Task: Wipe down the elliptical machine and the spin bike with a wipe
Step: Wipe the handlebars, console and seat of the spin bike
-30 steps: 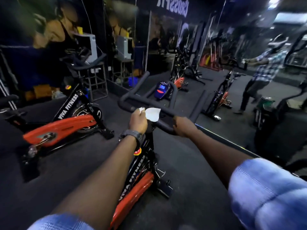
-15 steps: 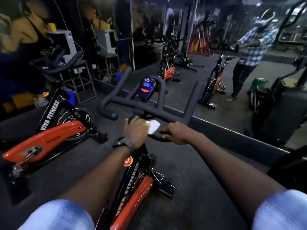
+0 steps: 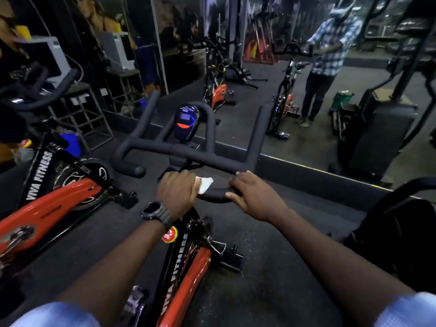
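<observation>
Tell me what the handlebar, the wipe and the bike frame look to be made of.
Handlebar: matte black, no glare, probably foam or rubber coating over a tube.
Wipe: white, crumpled and limp, looks like paper or soft cloth.
Frame: glossy red and black paint with printed lettering, likely metal.

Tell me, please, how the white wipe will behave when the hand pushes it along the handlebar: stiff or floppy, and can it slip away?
The wipe is probably floppy: it lies crumpled and folds over the curved handlebar. It looks thin and light, so it may bunch up when pushed. Slipping seems unlikely, since the left hand presses it against the bar.
</observation>
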